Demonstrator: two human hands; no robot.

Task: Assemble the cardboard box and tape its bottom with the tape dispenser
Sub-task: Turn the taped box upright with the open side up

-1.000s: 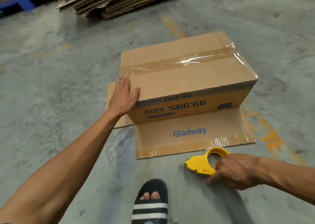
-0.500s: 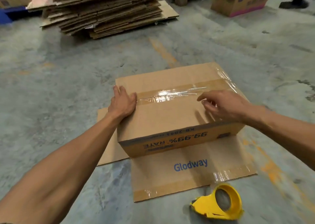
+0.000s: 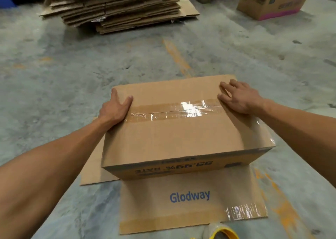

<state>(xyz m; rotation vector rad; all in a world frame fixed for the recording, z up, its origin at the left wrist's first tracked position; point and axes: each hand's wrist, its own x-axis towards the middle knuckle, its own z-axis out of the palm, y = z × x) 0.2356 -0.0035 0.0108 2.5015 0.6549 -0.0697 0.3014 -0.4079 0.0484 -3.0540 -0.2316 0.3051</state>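
Right hand (image 3: 240,98) now shifting to the box's (image 3: 181,129) far right end, off the tape seam. Left hand (image 3: 116,108) lying flat, fingers straight, on left end; right likewise (box upside down on floor). Dispenser (image 3: 221,232) sitting at bottom edge.

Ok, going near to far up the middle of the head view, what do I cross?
tape dispenser → Glodway flap → cardboard box, with the left hand and right hand on its top → stack of flattened cardboard.
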